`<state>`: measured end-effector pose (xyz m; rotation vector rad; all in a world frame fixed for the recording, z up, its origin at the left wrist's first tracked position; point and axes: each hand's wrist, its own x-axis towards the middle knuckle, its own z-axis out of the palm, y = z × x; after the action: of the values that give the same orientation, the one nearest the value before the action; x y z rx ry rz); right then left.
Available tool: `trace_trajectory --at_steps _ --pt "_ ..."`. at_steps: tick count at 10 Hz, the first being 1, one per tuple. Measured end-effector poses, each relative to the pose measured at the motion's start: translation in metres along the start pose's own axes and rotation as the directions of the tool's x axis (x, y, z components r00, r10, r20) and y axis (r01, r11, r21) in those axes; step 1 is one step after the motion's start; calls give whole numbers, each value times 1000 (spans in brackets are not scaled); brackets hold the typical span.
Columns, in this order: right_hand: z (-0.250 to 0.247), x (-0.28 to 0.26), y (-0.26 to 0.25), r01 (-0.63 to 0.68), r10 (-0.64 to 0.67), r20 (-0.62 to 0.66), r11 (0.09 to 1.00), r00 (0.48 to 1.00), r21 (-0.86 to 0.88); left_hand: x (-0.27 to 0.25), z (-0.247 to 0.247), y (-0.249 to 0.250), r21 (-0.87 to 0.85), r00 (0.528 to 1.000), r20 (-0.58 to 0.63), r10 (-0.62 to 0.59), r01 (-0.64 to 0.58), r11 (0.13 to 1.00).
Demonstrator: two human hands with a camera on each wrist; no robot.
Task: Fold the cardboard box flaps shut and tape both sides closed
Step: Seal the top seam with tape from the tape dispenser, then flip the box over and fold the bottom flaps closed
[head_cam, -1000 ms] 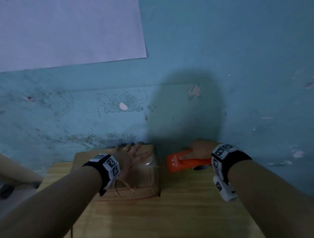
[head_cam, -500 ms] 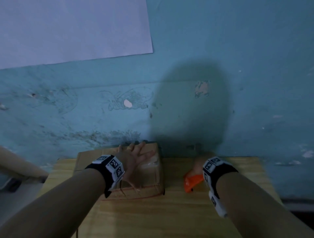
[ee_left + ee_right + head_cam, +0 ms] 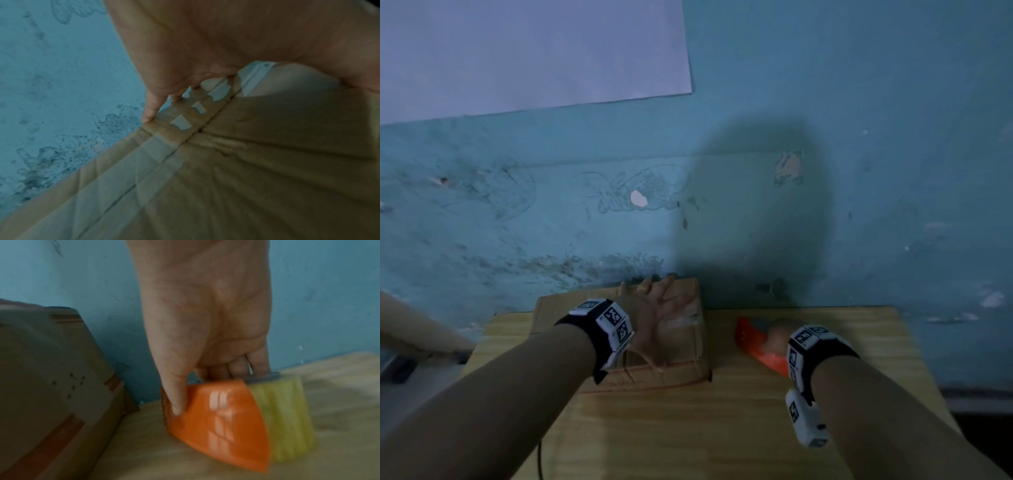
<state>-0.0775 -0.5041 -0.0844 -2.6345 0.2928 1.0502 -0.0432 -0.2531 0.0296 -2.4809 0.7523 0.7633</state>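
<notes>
While left hand (image 3: 654,318) lies spread flat on cardboard box (image 3: 681,346), right hand (image 3: 205,331) grips orange tape dispenser (image 3: 218,418) beside box; risk: tape seam lifts if pressure slackens.

The cardboard box (image 3: 674,342) sits on the table (image 3: 688,428) at lower centre, against the wall (image 3: 859,171), with the left hand (image 3: 654,318) on top; right of it the right hand (image 3: 777,337) holds the tape dispenser (image 3: 756,349)
</notes>
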Motion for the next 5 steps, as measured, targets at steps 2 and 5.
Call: trace_trajectory --at_steps 2,5 --pt "1 -35 -16 -81 77 80 995 994 51 1 9 -5 17 1000 -19 23 -23 1000" --pt "-44 -65 -92 390 -223 -350 748 910 538 -5 10 -1 -4 995 -97 20 -20 1000"
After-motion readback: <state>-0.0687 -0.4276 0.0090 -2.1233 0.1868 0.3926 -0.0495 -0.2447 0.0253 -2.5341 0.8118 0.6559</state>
